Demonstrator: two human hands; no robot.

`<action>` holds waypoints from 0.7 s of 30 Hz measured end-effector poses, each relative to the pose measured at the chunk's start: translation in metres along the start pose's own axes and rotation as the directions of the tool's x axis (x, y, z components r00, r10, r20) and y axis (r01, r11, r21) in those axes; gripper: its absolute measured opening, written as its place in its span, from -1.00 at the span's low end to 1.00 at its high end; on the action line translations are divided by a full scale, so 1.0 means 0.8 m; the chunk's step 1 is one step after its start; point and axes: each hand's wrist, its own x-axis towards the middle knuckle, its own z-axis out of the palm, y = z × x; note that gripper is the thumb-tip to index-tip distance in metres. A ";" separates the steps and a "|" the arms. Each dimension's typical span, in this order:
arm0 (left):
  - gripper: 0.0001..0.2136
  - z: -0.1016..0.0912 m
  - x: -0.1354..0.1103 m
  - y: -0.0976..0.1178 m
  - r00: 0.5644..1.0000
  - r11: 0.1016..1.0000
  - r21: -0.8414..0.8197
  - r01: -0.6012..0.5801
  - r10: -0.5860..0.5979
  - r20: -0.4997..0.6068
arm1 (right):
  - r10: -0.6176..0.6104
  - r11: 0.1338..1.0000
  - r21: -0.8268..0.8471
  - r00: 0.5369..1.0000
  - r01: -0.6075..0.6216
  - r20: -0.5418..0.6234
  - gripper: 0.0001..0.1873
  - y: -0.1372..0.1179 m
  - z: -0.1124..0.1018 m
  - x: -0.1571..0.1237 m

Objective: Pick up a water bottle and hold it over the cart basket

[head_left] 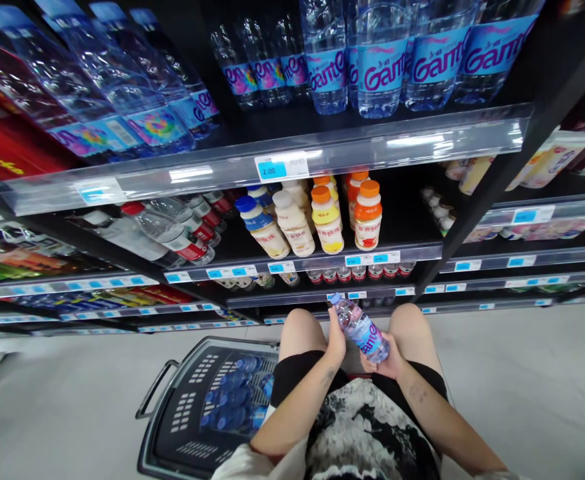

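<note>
A water bottle (362, 328) with a blue Ganten label lies tilted above my lap, its cap up and to the left. My left hand (337, 340) is closed along the bottle's side near its neck. Around the base, my right hand (386, 362) grips it, with the fingers partly hidden behind the bottle. To the left of my legs stands a dark shopping basket (172, 440) holding several blue-capped water bottles (232, 397).
Shelves rise in front of me; the upper shelf edge (212, 172) juts out under rows of large water bottles (382, 60). Below stand milk drink bottles (329, 223) and red-capped bottles (167, 230). The basket handle (157, 387) sticks out left over the pale floor (72, 413).
</note>
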 end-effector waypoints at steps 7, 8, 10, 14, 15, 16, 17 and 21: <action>-0.15 -0.010 -0.038 -0.031 0.991 1.000 0.017 -0.008 0.006 0.136 | 0.025 1.000 -0.002 0.999 -0.025 0.033 -0.16 -0.005 0.012 -0.003; -0.19 -0.011 -0.041 -0.030 0.986 0.998 0.048 -0.037 0.029 0.162 | 0.036 0.999 -0.003 0.999 -0.036 0.035 -0.15 -0.006 0.014 -0.004; -0.19 -0.012 -0.045 -0.027 0.977 0.990 0.104 -0.092 0.070 0.202 | 0.053 0.999 -0.005 0.998 -0.053 0.035 -0.13 -0.007 0.019 -0.006; -0.14 -0.013 -0.045 -0.022 0.977 0.984 0.144 -0.101 0.071 0.201 | 0.065 0.998 -0.022 0.998 -0.065 0.006 -0.12 -0.007 0.030 -0.012; -0.14 -0.013 -0.045 -0.022 0.978 0.986 0.132 -0.099 0.072 0.195 | 0.064 0.997 -0.030 0.998 -0.065 -0.006 -0.12 -0.006 0.032 -0.013; -0.15 -0.013 -0.045 -0.023 0.979 0.989 0.117 -0.093 0.070 0.190 | 0.063 0.997 -0.038 0.998 -0.064 -0.021 -0.12 -0.006 0.034 -0.014; -0.17 -0.014 -0.045 -0.023 0.981 0.991 0.104 -0.084 0.064 0.185 | 0.059 0.997 -0.049 0.997 -0.061 -0.039 -0.12 -0.005 0.036 -0.015; -0.19 -0.015 -0.050 -0.023 0.986 0.989 0.114 -0.093 0.076 0.148 | 0.034 0.991 -0.123 0.989 -0.052 -0.144 -0.16 0.003 0.035 -0.015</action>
